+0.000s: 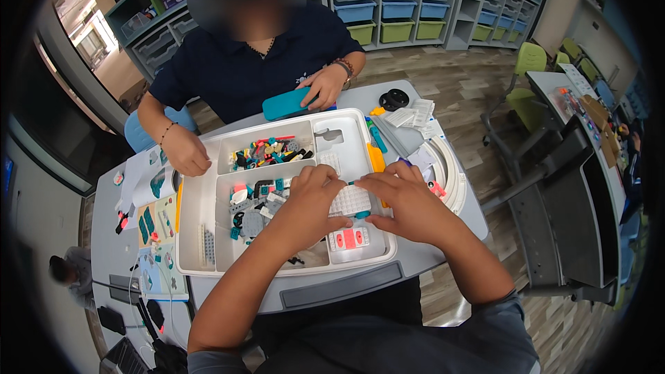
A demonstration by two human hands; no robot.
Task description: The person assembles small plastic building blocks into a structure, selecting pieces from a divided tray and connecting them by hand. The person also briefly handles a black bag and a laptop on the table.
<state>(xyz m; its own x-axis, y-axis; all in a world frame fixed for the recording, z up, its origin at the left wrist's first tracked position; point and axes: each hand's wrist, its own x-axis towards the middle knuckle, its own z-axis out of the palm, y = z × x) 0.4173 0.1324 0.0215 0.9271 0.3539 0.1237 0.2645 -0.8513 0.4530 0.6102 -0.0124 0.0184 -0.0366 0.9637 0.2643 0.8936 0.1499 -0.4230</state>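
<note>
Between my two hands is a white studded building block (351, 201) with small teal pieces at its edges. My left hand (305, 202) grips its left side, thumb low and fingers over the top. From the right, my right hand (400, 202) pinches the other side near a teal piece. Both hands are above the right part of a white sorting tray (282, 269). Just below them, a white and coral block (348, 238) lies in a tray compartment. Loose teal, grey and white bricks (255, 220) fill the middle compartment, partly hidden by my left forearm.
Across the table a person holds a teal flat case (285, 105); their other hand (187, 152) hangs over the tray's left edge. Mixed small parts (271, 154) fill the upper compartment. Instruction booklets (156, 221) lie left. Black wheels (394, 100), papers and a white curved track (454, 179) sit right.
</note>
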